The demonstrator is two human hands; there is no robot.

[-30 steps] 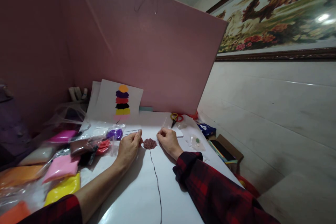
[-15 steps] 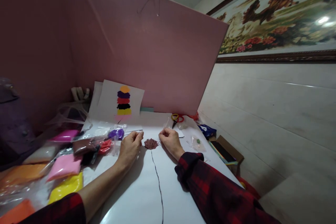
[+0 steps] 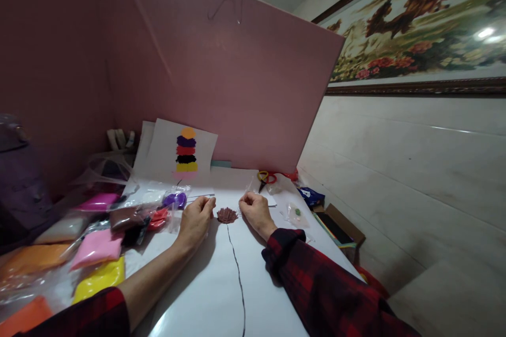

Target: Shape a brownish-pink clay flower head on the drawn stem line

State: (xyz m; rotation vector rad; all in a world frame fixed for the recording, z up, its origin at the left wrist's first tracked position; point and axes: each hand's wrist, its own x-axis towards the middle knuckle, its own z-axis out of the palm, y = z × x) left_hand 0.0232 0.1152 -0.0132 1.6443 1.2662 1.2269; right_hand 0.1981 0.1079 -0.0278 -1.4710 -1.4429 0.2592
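Observation:
A reddish-brown ruffled clay patch point(image 3: 227, 215), shaped like a flower head, lies on a large white sheet point(image 3: 205, 279). Below it a thin dark wavy line point(image 3: 238, 268) runs down the sheet. My left hand point(image 3: 196, 219) is closed in a pinch just left of the patch, thumb against finger; whatever lies between them is hidden. To the right, my right hand point(image 3: 256, 214) also pinches, its fingertips close to the patch's edge. Fine pale lines show beside those fingertips, too small to make out.
Bags of coloured clay, among them pink point(image 3: 97, 249), yellow point(image 3: 100, 279) and purple point(image 3: 174, 200), crowd the left. A paper with stacked colour bands point(image 3: 166, 142) leans against the pink panel point(image 3: 221, 89). Scissors point(image 3: 262, 179) lie behind my right hand; an open box point(image 3: 343, 226) is at right.
Both hands keep almost the same place and pinch. A thin pale rod above my right hand earlier no longer shows clearly. The view has shifted very slightly.

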